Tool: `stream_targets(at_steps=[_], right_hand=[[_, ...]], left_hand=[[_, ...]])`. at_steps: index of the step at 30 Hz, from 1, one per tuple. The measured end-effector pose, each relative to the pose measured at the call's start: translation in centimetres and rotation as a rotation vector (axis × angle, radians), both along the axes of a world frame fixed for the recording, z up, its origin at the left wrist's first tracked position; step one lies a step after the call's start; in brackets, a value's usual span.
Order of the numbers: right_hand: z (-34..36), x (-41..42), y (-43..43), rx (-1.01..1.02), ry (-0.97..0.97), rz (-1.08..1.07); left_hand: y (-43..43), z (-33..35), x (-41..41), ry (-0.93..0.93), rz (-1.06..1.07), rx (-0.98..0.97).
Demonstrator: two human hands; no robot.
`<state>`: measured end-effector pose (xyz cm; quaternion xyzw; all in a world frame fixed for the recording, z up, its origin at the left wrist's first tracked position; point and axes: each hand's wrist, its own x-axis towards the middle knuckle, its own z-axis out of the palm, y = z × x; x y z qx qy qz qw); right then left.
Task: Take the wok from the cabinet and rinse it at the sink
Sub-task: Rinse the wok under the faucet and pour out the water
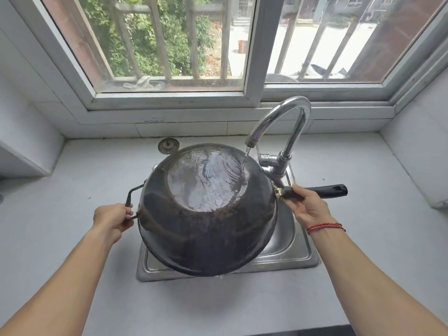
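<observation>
A large black wok [208,229] is held upside down over the steel sink [300,255], its wet flat bottom facing up and tilted toward me. Water runs from the curved chrome faucet [281,120] onto the wok's bottom near its far right edge. My left hand [114,219] grips the small metal loop handle on the wok's left side. My right hand [306,204] holds the long black handle [327,190] close to where it joins the wok. Most of the sink basin is hidden under the wok.
A round metal drain strainer [168,145] lies on the grey counter behind the wok. A barred window [169,44] spans the wall behind the sink. White tiled walls close in the counter on the left and right.
</observation>
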<state>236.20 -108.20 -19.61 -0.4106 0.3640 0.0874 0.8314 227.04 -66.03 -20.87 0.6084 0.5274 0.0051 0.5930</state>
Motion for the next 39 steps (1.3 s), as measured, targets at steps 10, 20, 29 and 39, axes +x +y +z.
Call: stream_targets(at_steps=[10,20,29,39], right_hand=[[0.7,-3.3,-1.5,-0.004,0.042,-0.017],[2.0,-5.1,-3.0,-0.053,0.056,-0.043],[1.7,-5.2,-3.8,-0.128,0.065,-0.036],[1.2,-5.6,-3.9,-0.181,0.118,-0.034]], left_hand=[[-1.0,0.6,-2.9,-0.026,0.036,-0.031],[-2.3,2.0,-4.0,-0.047,0.005,-0.034],[-2.6,2.8,-4.2,-0.058,-0.017,-0.080],[-3.9,3.1,-4.2,-0.067,-0.008,-0.152]])
